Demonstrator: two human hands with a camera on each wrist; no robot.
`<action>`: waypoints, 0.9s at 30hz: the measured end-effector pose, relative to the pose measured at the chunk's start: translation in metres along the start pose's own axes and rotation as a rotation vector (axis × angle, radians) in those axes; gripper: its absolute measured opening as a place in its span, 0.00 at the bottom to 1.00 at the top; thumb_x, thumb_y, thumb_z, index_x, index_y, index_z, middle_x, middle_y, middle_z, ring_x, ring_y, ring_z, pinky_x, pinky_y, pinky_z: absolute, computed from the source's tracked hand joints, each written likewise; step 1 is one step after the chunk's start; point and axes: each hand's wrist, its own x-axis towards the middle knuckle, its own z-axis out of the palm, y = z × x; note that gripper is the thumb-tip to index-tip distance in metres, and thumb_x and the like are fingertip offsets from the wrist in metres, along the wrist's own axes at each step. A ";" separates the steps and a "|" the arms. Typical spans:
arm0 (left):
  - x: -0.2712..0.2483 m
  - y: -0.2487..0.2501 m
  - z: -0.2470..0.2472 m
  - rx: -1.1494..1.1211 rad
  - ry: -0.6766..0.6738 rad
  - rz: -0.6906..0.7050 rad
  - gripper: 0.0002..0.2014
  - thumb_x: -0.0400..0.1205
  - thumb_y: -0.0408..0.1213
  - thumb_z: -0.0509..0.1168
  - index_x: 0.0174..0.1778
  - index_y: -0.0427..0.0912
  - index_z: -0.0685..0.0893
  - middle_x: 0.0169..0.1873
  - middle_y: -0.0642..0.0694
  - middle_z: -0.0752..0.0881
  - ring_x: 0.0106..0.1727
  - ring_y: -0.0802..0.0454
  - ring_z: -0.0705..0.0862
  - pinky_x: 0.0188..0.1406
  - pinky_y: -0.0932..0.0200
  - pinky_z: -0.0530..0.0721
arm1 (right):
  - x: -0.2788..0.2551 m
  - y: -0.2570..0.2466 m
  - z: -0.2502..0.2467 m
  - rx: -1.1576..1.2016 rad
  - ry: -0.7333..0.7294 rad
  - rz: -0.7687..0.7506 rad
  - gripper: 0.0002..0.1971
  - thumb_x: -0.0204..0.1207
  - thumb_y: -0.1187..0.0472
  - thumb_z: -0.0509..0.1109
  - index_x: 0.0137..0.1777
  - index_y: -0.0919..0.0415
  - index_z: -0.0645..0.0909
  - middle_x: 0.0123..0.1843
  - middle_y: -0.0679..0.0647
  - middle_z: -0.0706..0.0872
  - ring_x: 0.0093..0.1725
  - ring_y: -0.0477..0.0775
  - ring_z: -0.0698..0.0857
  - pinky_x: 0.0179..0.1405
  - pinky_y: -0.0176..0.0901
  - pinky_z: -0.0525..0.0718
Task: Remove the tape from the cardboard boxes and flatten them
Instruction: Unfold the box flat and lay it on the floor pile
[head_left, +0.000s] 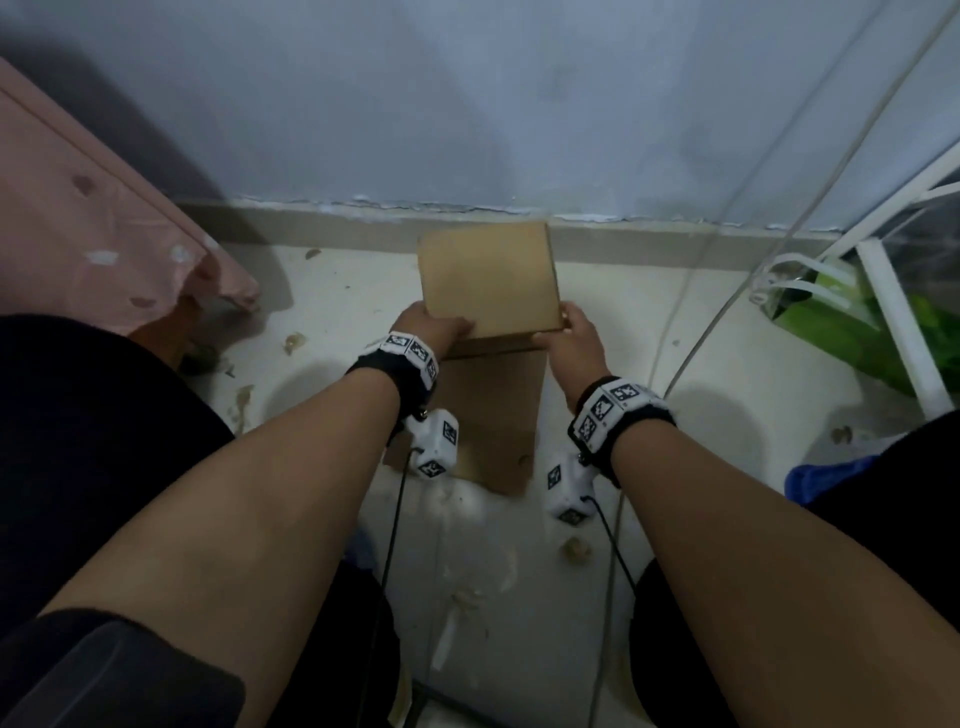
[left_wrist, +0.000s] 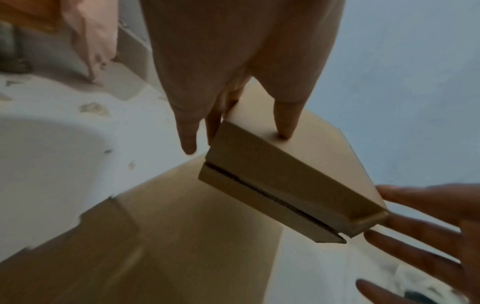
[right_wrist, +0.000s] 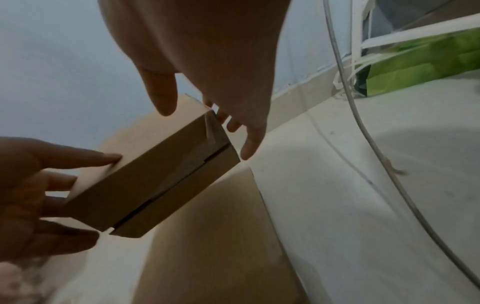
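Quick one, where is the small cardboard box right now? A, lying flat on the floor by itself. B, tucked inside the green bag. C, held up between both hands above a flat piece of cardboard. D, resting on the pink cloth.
C: the small cardboard box is held by the left hand and the right hand, above the flattened cardboard on the floor.

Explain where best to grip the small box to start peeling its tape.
Judging by its flat shape, hold the small box by its two short sides, left hand and right hand opposite, keeping the near seam edge exposed.
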 end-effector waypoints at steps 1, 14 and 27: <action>-0.005 0.015 -0.006 -0.057 -0.005 0.052 0.28 0.76 0.42 0.79 0.71 0.41 0.81 0.58 0.47 0.87 0.58 0.46 0.87 0.55 0.57 0.84 | 0.002 -0.014 -0.008 0.012 0.032 -0.049 0.26 0.66 0.57 0.73 0.67 0.47 0.81 0.66 0.56 0.84 0.64 0.61 0.84 0.66 0.59 0.84; -0.094 0.159 -0.095 0.179 0.122 0.655 0.58 0.66 0.41 0.86 0.83 0.50 0.52 0.63 0.51 0.80 0.62 0.47 0.81 0.58 0.50 0.82 | -0.086 -0.180 -0.079 -0.229 0.238 -0.610 0.36 0.69 0.67 0.81 0.71 0.56 0.62 0.66 0.52 0.67 0.58 0.54 0.76 0.46 0.35 0.80; -0.146 0.159 -0.090 0.380 0.257 0.817 0.54 0.70 0.53 0.81 0.85 0.45 0.55 0.63 0.42 0.84 0.62 0.42 0.82 0.52 0.56 0.77 | -0.127 -0.180 -0.097 -0.219 0.434 -0.736 0.35 0.69 0.59 0.83 0.69 0.54 0.65 0.57 0.45 0.73 0.61 0.57 0.75 0.53 0.52 0.82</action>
